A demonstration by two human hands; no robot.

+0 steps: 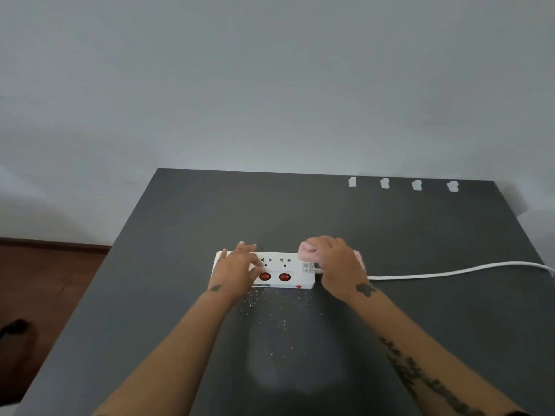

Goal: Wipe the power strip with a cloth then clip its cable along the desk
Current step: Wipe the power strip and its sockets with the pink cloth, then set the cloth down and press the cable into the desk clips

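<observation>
A white power strip [282, 270] with two red switches lies on the dark grey desk [180, 223]. My left hand [235, 270] rests on its left end, fingers spread and fairly straight, covering that part. My right hand [336, 265] grips a pink cloth [307, 254] and presses it on the strip's right end, where the cable leaves. The white cable [456, 271] runs right across the desk to its right edge.
Several white cable clips [385, 183] stand in a row along the desk's far right edge, against the grey wall. Pale crumbs [264, 313] are scattered on the desk in front of the strip. Wooden floor and a dark object [15, 327] lie at the left.
</observation>
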